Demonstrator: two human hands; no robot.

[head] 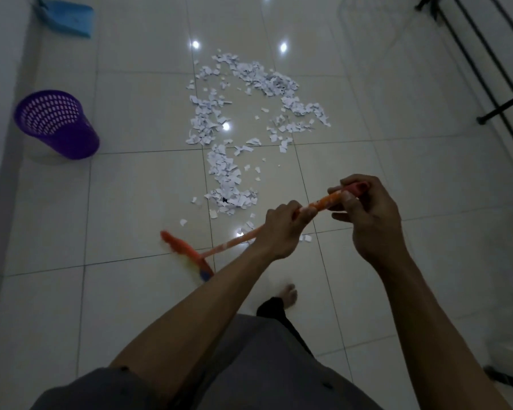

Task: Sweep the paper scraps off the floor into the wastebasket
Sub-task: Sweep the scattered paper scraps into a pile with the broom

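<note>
White paper scraps (243, 113) lie scattered in a loose ring and a trail on the tiled floor ahead of me. I hold an orange broom (190, 253) with both hands. My left hand (282, 229) grips the handle at mid-length. My right hand (365, 208) grips the handle's red top end. The broom head, blurred, sits low at the near left of the scraps, close to the floor. A purple perforated wastebasket (57, 125) stands upright at the left, near the wall.
A blue dustpan (68, 19) leans at the far left by the wall. A black metal rack (492, 72) runs along the right side. My bare foot (288, 297) is on the tiles below the broom.
</note>
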